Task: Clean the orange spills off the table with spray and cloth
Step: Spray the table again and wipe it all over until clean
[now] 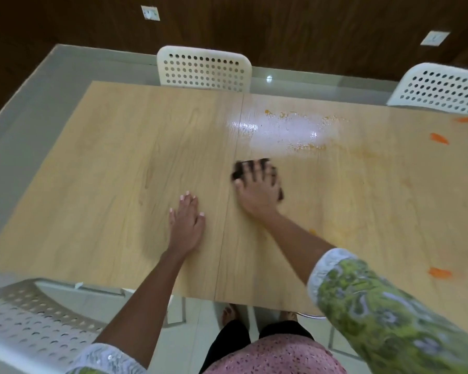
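Cloth point(254, 171) under flat right hand point(257, 191), left hand point(186, 225) flat on table point(106, 171)

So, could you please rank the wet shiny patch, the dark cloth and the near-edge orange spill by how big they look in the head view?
1. Wet shiny patch, clearly largest.
2. Dark cloth, partly hidden under the right hand.
3. Near-edge orange spill, smallest, though blurred.

Your way across the table point(119, 163) is wide open; only two white chairs point(203, 68) stand at the far edge.
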